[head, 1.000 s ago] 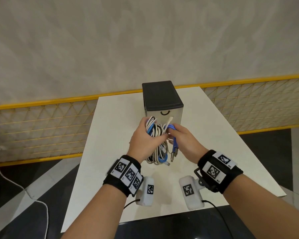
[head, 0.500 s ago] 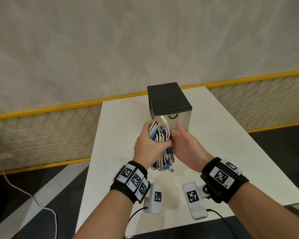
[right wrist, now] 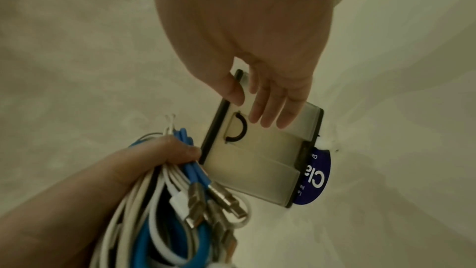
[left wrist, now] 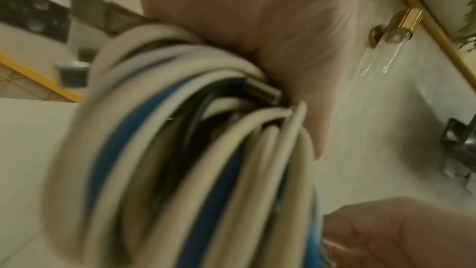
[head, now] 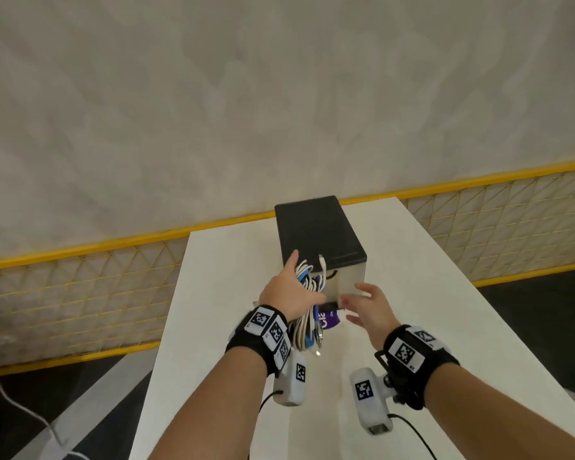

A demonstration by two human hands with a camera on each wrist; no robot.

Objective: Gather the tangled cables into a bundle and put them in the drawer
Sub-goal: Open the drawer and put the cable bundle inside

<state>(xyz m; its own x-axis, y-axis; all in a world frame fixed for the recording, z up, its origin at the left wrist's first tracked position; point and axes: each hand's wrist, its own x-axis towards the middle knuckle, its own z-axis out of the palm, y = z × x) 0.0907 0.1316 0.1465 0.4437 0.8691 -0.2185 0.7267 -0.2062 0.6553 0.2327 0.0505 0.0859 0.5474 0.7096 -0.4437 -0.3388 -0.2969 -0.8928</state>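
My left hand (head: pixel 292 293) grips a bundle of white and blue cables (head: pixel 307 280), looped, with metal plugs hanging below the fist (right wrist: pixel 213 197). The bundle (left wrist: pixel 180 160) fills the left wrist view. A small drawer box (head: pixel 316 234) with a black top and pale translucent front stands on the white table (head: pixel 219 277). Its drawer front (right wrist: pixel 257 150) has a dark curved handle (right wrist: pixel 238 127) and looks closed. My right hand (head: pixel 362 302) is free of the cables, fingers straight and spread, hovering just before the drawer front, beside the handle (right wrist: pixel 268 109).
A round purple sticker (head: pixel 329 322) with white letters lies on the table at the box's base. A yellow-framed mesh railing (head: pixel 80 287) runs behind the table. A white cord (head: pixel 20 403) trails on the dark floor at left.
My right hand has let go of the bundle and moved right toward the drawer front. The left hand keeps the cables and has lifted them closer to the box.
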